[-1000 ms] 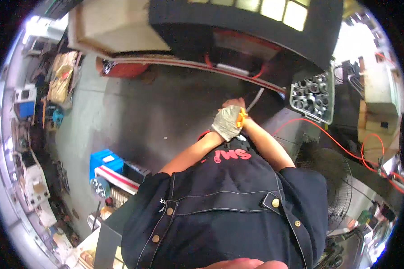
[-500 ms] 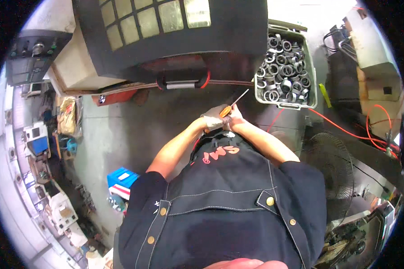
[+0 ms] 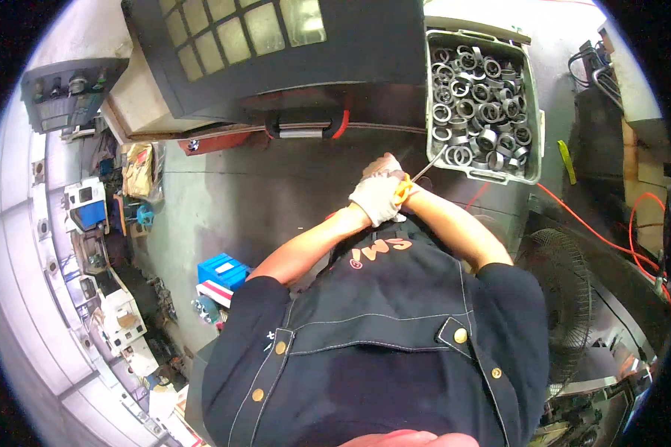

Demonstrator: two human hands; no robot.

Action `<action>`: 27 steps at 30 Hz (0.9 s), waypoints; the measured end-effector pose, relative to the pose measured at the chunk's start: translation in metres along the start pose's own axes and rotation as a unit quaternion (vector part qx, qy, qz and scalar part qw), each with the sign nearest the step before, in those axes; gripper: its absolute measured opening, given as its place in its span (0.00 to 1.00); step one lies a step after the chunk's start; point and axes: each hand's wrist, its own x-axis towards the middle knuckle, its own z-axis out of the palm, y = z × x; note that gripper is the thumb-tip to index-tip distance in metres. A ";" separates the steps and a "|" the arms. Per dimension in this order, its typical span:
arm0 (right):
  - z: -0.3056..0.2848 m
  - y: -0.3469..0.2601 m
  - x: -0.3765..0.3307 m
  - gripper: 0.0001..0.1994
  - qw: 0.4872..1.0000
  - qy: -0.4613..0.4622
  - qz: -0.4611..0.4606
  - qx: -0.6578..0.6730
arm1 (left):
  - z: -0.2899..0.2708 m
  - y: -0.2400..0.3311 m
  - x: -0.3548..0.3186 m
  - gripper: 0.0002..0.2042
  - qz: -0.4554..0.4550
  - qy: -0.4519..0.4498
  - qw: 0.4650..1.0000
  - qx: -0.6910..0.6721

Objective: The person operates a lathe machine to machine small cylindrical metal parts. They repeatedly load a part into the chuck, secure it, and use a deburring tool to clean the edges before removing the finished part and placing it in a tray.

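Observation:
In front of my apron, both gloved hands overlap. My left hand, in a pale work glove, is closed round the orange handle of a screwdriver. Its thin metal shaft points up and right, and the tip appears close to the near left corner of the ring bin. My right hand, also gloved, reaches out just beyond the left one. The left hand lies across the right wrist, and the right fingers are partly covered and too small to make out.
A grey-green bin full of metal rings stands at right. Ahead is a dark machine door with a handle. A red hose and a fan are on my right; a blue box sits on the left.
My left hand, with the screwdriver, has shifted right and now lies over my right wrist. My right hand has moved forward and left, beyond it. The whole view has turned slightly.

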 end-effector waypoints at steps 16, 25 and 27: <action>-0.121 -0.177 -0.139 0.18 0.390 0.404 -0.067 -0.825 | 0.040 -0.071 -0.035 0.14 -0.065 0.305 0.914 -0.261; -0.114 -0.223 -0.145 0.11 0.532 0.451 -0.145 -0.702 | 0.023 -0.066 -0.040 0.14 -0.140 0.275 0.921 -0.239; -0.107 -0.226 -0.145 0.09 0.791 0.482 -0.132 -0.354 | 0.031 -0.080 -0.042 0.14 -0.130 0.284 0.915 -0.255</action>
